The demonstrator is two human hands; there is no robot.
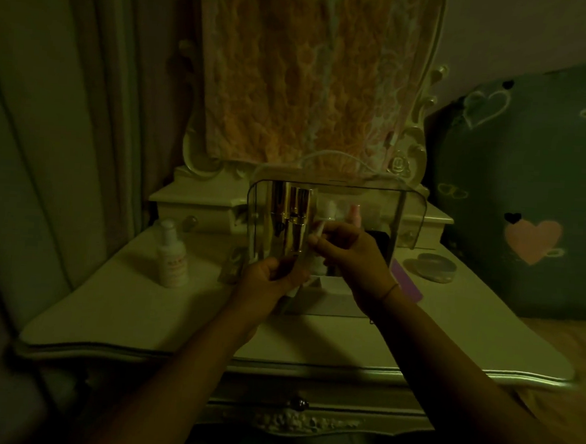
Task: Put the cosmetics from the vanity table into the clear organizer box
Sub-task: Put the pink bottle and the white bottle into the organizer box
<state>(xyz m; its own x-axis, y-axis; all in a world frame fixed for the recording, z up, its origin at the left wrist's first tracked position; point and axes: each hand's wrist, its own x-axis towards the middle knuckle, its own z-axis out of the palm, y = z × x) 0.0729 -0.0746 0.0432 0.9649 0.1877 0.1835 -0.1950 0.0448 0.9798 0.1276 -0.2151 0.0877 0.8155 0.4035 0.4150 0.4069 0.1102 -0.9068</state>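
Observation:
The clear organizer box [410, 212] stands at the middle back of the cream vanity table [142, 312], its curved lid raised. Gold lipstick tubes [290, 218] show through its left side, small pale bottles [354, 213] further right. My left hand [271, 277] grips the box's lower left front. My right hand [348, 256] pinches a small pale tube [318, 231] at the box's open front. A white pump bottle [172, 252] stands at the left of the table. A round compact [431, 266] lies at the right.
A small glass bottle [232, 264] sits just left of the box. A purple flat item [406, 278] lies right of it. A cloth-covered mirror [311, 72] rises behind, curtains [61, 122] hang left, and a heart-patterned cushion [526, 201] sits right.

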